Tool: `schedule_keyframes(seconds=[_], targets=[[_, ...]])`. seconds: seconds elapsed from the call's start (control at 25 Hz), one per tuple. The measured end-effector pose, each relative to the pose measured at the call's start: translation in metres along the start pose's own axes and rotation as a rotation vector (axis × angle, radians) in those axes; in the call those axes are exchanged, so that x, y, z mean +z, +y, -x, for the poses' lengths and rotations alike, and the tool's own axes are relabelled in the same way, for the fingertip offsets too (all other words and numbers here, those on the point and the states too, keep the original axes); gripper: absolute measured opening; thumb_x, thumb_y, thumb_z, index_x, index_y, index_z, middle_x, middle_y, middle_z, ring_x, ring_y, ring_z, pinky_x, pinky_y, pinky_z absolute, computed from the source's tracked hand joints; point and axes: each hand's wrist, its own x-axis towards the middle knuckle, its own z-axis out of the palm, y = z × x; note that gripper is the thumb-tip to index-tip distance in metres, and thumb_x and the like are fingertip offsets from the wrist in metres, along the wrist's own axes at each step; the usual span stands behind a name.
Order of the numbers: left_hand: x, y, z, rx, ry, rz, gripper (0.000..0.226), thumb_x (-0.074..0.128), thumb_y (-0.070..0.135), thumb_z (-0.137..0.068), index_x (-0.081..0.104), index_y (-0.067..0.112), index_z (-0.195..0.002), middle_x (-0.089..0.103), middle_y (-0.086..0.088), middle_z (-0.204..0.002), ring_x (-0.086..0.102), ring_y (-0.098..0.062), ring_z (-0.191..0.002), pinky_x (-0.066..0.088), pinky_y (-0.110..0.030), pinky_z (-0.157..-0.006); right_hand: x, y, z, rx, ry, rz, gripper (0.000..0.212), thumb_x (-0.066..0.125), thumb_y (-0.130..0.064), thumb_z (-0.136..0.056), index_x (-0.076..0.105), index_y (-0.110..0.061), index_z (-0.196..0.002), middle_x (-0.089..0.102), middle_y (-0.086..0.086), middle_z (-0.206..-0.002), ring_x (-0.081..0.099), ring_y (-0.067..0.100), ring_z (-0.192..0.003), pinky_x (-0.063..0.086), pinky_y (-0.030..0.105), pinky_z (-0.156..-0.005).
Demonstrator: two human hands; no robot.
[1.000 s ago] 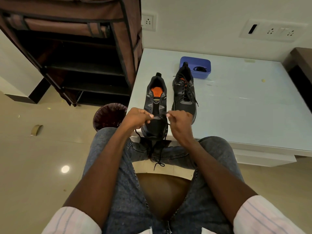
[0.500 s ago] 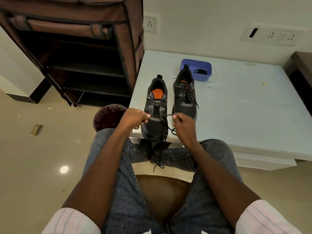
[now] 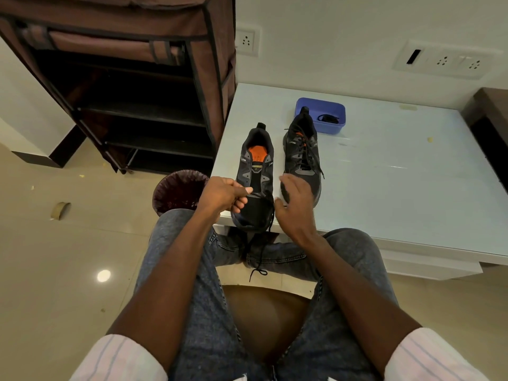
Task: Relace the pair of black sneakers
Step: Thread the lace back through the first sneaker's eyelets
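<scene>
Two black sneakers stand toe-first at the near edge of the white table. The left sneaker has an orange insole and almost no lace in its eyelets. My left hand pinches the black lace at the shoe's left side near the toe; the lace crosses the toe and hangs over the table edge onto my lap. My right hand hovers by the shoe's right side with its fingers spread, holding nothing. The right sneaker is laced.
A blue plastic tub with a small black item inside sits behind the laced sneaker. A brown fabric shoe rack stands left of the table, a round bin below it by my left knee. Wall sockets are behind.
Both hands had pulled the lace taut across the left sneaker. My right hand has since let go of the lace and opened; my left hand still pinches its end.
</scene>
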Motion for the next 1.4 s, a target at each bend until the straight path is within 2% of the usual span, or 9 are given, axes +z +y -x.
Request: schedule_keyframes(seconds=[0.12,0.28,0.48,0.6,0.68,0.88,1.12,1.32,1.4], targets=[[0.002,-0.002,-0.001,-0.016,-0.135,-0.013,0.012,0.069,0.004,-0.091,0.069,-0.007,-0.095,0.069,-0.016,-0.075,0.063,-0.013,-0.055,0.056,-0.022,-0.054,0.006,-0.019,0.004,-0.012,-0.233,-0.290,0.031,0.064,-0.014,-0.092,0.065,-0.013,-0.123,0.069,-0.001,-0.112,0.060,0.006,-0.103,0.045,0.020,-0.093],[0.005,-0.003,-0.002,-0.002,-0.152,-0.048,0.012,0.055,-0.005,-0.096,0.061,-0.003,-0.107,0.067,-0.018,-0.076,0.065,-0.016,-0.057,0.058,-0.025,-0.057,0.010,-0.015,0.005,0.102,-0.229,-0.413,0.018,0.063,-0.011,-0.093,0.075,-0.017,-0.106,0.072,-0.010,-0.089,0.067,0.004,-0.083,0.054,0.023,-0.078],[0.012,-0.003,-0.005,0.053,-0.117,-0.097,0.025,0.058,-0.003,-0.095,0.051,0.004,-0.118,0.067,-0.018,-0.077,0.062,-0.020,-0.057,0.056,-0.029,-0.057,0.014,-0.018,-0.004,0.258,-0.226,-0.590,0.012,0.067,-0.008,-0.091,0.077,-0.011,-0.096,0.075,0.002,-0.086,0.069,0.014,-0.081,0.056,0.029,-0.078],[0.012,-0.008,-0.013,0.072,0.030,-0.102,0.018,0.062,0.002,-0.095,0.060,0.001,-0.112,0.068,-0.015,-0.079,0.063,-0.018,-0.061,0.058,-0.030,-0.063,0.022,-0.020,-0.013,0.266,-0.149,-0.494,0.014,0.063,-0.007,-0.092,0.077,-0.010,-0.093,0.073,-0.001,-0.085,0.065,0.010,-0.081,0.052,0.027,-0.079],[0.011,-0.011,-0.018,0.083,0.207,-0.121,0.007,0.062,0.004,-0.093,0.069,0.006,-0.094,0.069,-0.011,-0.079,0.061,-0.013,-0.061,0.058,-0.028,-0.065,0.029,-0.023,-0.021,0.218,-0.059,-0.326,0.015,0.062,-0.009,-0.092,0.077,-0.008,-0.094,0.066,-0.004,-0.085,0.058,0.011,-0.085,0.045,0.026,-0.077],[0.017,-0.020,-0.031,-0.034,0.346,-0.037,0.029,0.066,0.007,-0.087,0.069,0.022,-0.063,0.070,-0.002,-0.077,0.067,-0.017,-0.077,0.060,-0.035,-0.081,0.054,-0.019,-0.042,0.157,-0.017,-0.061,0.018,0.060,-0.005,-0.089,0.078,-0.007,-0.088,0.061,0.009,-0.088,0.053,0.018,-0.087,0.043,0.030,-0.071],[0.022,-0.022,-0.046,-0.185,0.431,0.079,0.013,0.068,0.008,-0.086,0.075,-0.001,-0.092,0.073,-0.014,-0.083,0.064,-0.022,-0.071,0.059,-0.041,-0.085,0.056,-0.011,-0.056,0.285,-0.167,-0.238,0.012,0.068,-0.003,-0.086,0.079,-0.006,-0.088,0.069,0.008,-0.089,0.062,0.017,-0.086,0.046,0.028,-0.077],[0.024,-0.025,-0.047,-0.182,0.437,0.085,0.016,0.068,0.012,-0.083,0.076,0.002,-0.093,0.074,-0.013,-0.089,0.072,-0.030,-0.089,0.059,-0.041,-0.086,0.056,-0.009,-0.057,0.288,-0.204,-0.215,0.011,0.069,-0.008,-0.087,0.079,-0.009,-0.090,0.066,0.009,-0.097,0.059,0.018,-0.094,0.049,0.033,-0.085],[0.023,-0.024,-0.046,-0.174,0.425,0.090,0.013,0.069,0.010,-0.082,0.076,0.002,-0.090,0.074,-0.011,-0.087,0.071,-0.025,-0.084,0.060,-0.038,-0.085,0.057,-0.013,-0.059,0.318,-0.178,-0.221,0.010,0.069,-0.004,-0.086,0.079,-0.007,-0.087,0.072,0.010,-0.090,0.063,0.017,-0.086,0.052,0.031,-0.080]])
